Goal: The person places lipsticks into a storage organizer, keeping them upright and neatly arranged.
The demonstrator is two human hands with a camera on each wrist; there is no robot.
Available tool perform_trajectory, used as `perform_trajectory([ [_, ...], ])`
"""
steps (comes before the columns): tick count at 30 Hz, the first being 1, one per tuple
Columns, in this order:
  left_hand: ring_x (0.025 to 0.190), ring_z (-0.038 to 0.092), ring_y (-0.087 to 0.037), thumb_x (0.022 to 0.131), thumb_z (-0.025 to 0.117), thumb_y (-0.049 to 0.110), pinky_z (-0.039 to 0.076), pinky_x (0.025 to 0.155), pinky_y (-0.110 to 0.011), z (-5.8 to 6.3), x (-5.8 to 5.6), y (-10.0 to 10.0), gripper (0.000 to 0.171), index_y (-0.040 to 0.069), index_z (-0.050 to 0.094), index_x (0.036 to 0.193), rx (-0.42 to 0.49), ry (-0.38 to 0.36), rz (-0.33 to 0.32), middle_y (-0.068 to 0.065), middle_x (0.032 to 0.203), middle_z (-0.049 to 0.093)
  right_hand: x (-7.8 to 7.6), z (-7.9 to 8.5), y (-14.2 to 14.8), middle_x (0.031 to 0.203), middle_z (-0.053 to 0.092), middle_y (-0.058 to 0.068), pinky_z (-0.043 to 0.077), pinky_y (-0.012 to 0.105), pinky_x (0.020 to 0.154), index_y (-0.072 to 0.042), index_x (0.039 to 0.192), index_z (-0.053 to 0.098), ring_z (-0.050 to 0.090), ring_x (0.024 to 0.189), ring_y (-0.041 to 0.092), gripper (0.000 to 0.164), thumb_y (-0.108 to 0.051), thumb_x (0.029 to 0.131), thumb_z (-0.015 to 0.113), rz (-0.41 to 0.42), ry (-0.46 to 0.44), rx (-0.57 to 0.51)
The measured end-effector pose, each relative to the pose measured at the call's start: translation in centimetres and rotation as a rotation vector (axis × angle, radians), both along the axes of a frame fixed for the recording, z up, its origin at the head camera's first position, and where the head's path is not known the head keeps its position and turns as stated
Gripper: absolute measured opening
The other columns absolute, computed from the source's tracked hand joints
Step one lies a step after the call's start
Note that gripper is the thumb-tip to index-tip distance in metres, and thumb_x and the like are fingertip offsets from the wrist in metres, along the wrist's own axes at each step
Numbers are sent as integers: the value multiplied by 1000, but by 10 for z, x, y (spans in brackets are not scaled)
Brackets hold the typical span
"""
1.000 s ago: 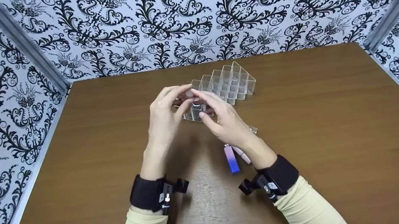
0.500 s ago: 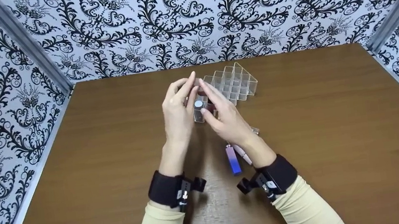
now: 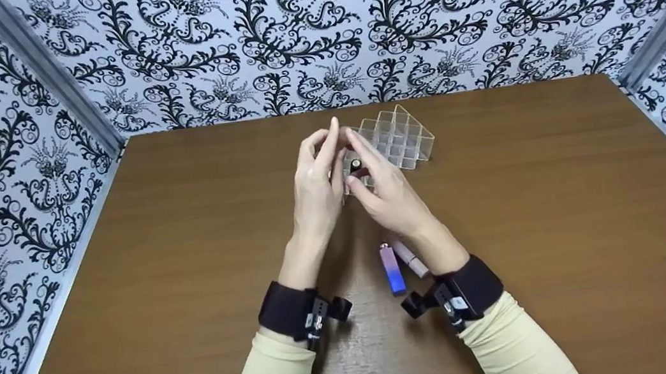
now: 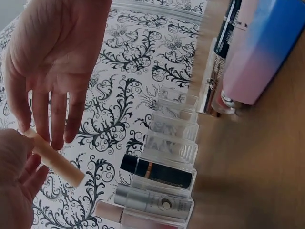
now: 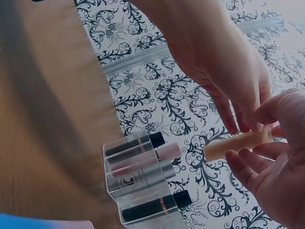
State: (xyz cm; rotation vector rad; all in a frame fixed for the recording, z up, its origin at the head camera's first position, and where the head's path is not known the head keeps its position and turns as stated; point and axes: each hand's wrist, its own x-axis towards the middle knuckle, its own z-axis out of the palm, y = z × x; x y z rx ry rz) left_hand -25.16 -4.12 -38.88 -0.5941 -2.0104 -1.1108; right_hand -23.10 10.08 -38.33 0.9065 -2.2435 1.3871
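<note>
In both wrist views a slim beige cosmetic tube [image 5: 228,145] hangs roughly upright, its lower end free. My left hand [image 3: 319,192] pinches its upper end with the fingertips. From the other side, my right hand [image 3: 394,195] pinches the same end, the remaining fingers loosely bent near the tube. In the head view the fingers mostly hide the tube. Below and behind the hands stands a clear stepped lipstick organizer [image 3: 399,139]. Its compartments hold black lipsticks [image 5: 143,208], a silver tube [image 4: 152,200] and a pale pink tube [image 5: 164,152].
On the brown table [image 3: 157,268], under the right forearm, lie a pink-to-blue tube [image 3: 393,269] and a pale pink tube [image 3: 412,260]. A dark tube [image 4: 228,28] shows beside them in the left wrist view. Patterned walls [image 3: 313,35] border the back and sides.
My left hand has moved right and closer to my right hand. The right hand has shifted slightly right, and a dark lipstick top now shows between the hands.
</note>
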Motion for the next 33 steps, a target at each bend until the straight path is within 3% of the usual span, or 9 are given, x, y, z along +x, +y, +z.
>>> perform_trajectory([
  [5,117,63,-29,99,60,-2,47,104,-27,-3,-2,-3,40,-1,60,138,28,15,-50,-19,128,63,-4,-1,3,158,35,24,51,44,99,10,156,20,43,141,32,71,8,92,52,19,-64,-93],
  [10,121,62,-28,99,60,-3,45,107,-28,-7,-5,-6,38,-2,62,136,27,3,-99,-19,132,64,-7,-5,5,158,35,24,49,47,102,9,152,26,39,144,29,66,11,89,48,8,-109,-123],
  [19,125,57,-31,95,59,-10,41,110,-28,-15,-7,-7,46,-5,56,140,-32,-99,-101,-21,135,59,-10,-13,6,159,37,20,49,46,102,7,155,30,45,139,31,67,11,90,49,-13,-83,-48],
  [33,133,51,-35,90,58,-14,35,115,-29,-20,-8,-8,56,-7,49,145,-112,-215,-108,-24,141,53,-17,-25,4,149,39,30,49,38,103,13,148,38,50,131,37,59,11,91,48,-103,-39,2],
])
